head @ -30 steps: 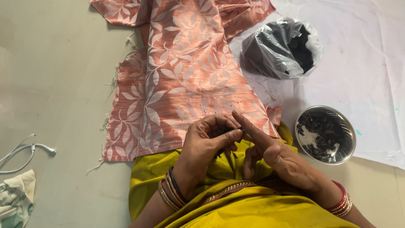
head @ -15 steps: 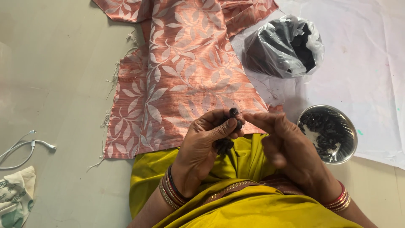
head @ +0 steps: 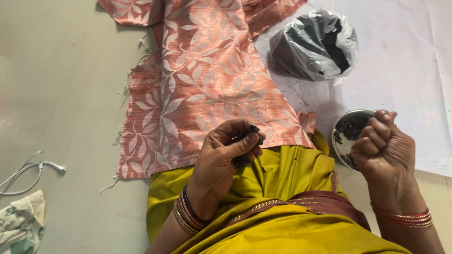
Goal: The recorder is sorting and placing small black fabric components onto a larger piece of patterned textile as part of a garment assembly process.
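Note:
My left hand (head: pixel 225 155) is curled around a small clump of dark beads (head: pixel 248 141), held over my yellow-green garment (head: pixel 282 188) at the lower edge of a pink leaf-patterned cloth (head: pixel 202 80). My right hand (head: pixel 385 143) is closed in a fist, fingertips pinched together, directly above a small steel bowl (head: pixel 343 129) with dark beads in it. Whatever the right fingers pinch is too small to see. Bangles sit on both wrists.
A clear plastic bag (head: pixel 314 44) of dark material lies on a white sheet (head: pixel 405 70) at the upper right. A white cable (head: pixel 33 169) and a printed cloth bag (head: pixel 21 226) lie on the grey floor at the left.
My right hand has pulled away from the left and moved right, over the steel bowl. The left hand stays put with the dark beads in it.

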